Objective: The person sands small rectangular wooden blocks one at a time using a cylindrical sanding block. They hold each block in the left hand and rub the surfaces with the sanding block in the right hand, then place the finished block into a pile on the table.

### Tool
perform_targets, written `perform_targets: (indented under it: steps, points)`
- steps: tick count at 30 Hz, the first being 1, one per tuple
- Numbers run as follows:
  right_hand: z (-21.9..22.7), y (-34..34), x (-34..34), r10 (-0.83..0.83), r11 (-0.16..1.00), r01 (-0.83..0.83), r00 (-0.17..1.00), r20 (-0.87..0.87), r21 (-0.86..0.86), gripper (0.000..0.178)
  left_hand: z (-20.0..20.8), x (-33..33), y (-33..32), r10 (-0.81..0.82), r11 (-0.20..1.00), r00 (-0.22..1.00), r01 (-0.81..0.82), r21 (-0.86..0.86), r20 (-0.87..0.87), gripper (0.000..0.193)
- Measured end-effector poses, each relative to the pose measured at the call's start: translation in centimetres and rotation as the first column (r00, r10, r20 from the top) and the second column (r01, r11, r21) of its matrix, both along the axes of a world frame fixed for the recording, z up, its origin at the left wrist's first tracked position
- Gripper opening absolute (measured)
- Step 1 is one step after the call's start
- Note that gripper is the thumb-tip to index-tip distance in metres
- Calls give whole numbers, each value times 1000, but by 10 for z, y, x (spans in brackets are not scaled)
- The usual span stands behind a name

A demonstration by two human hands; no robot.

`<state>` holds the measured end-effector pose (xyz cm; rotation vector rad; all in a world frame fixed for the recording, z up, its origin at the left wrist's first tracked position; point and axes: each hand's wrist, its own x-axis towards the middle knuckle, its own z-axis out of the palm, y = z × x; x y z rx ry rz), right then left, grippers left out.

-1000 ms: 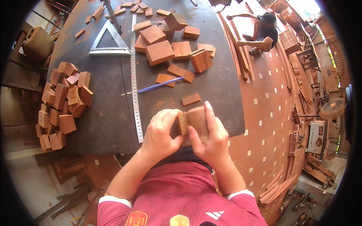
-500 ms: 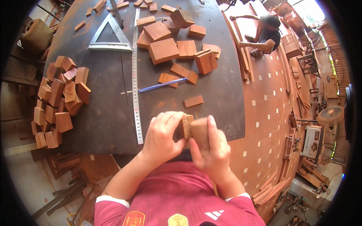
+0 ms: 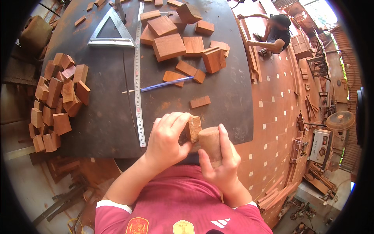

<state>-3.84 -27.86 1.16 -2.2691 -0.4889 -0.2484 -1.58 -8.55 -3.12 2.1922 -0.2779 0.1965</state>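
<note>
My left hand (image 3: 168, 134) is closed around a small wooden block (image 3: 193, 128), with its pale end turned to the right. In my right hand (image 3: 221, 163) is a tan rounded block (image 3: 210, 144), held between thumb and fingers; whether it is bare wood or wrapped in something I cannot tell. Its top end sits right beside the small block, apparently touching it. Just beyond my hands a small flat wooden piece (image 3: 200, 102) lies on the dark table (image 3: 105, 117). Farther off, a blue pen (image 3: 167, 83) rests across another wooden piece.
A steel ruler (image 3: 137, 78) runs along the table, with a metal triangle square (image 3: 112, 29) at its far left. A stack of wooden blocks (image 3: 54, 93) stands on the left; larger blocks (image 3: 169, 46) lie at the back. Another person (image 3: 276, 35) crouches on the tiled floor, upper right.
The rounded block in my right hand has tipped and shifted slightly down, showing more of its round end. My left hand keeps hold of the small block. The view has shifted slightly.
</note>
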Motion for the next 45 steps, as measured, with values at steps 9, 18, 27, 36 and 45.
perform_targets:
  steps: [9,18,27,36,45]
  points:
    - [-3,6,19,-50,998,51,998,24,-23,74,-1,-2,-2,35,999,999,-35,0,-8,60]
    - [-6,12,51,-10,1000,11,1000,25,-27,75,-1,-1,-2,30,999,999,-30,25,22,61]
    - [2,5,40,21,989,-7,996,90,-149,75,0,0,-4,0,1000,1000,0,15,-4,60]
    - [15,-4,6,-13,982,9,1000,-19,-190,77,2,0,-4,9,1000,1000,-9,-5,-21,60]
    - [13,8,18,70,971,-51,995,74,-232,77,0,-2,-4,24,1000,1000,-24,-1,-7,63]
